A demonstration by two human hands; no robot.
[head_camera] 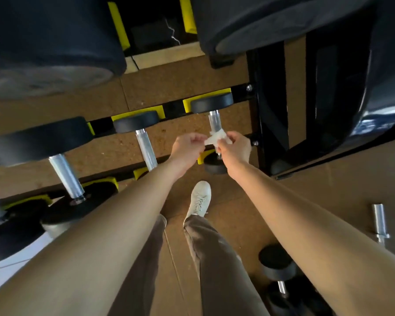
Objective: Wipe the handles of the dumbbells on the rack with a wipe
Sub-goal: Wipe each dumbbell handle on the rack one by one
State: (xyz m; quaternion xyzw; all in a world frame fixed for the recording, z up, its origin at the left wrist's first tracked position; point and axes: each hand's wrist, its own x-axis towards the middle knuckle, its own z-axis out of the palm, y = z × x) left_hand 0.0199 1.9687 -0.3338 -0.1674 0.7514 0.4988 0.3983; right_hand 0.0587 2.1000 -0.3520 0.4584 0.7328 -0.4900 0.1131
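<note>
Four dumbbell handles [146,149] we count on rack [258,124] near row. One wipe [216,137], pinched by fingers of left hand [187,144] and right hand [234,145], at rightmost handle [215,122]; contact unclear. We judge wipe being readied; next: wrap it round handle, rub lengthwise. One dumbbell [276,265] on floor [328,190], right.

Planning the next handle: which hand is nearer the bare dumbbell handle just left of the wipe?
Left. The left hand pinches the wipe just right of that handle; the right hand holds the wipe's other end, farther right.
</note>
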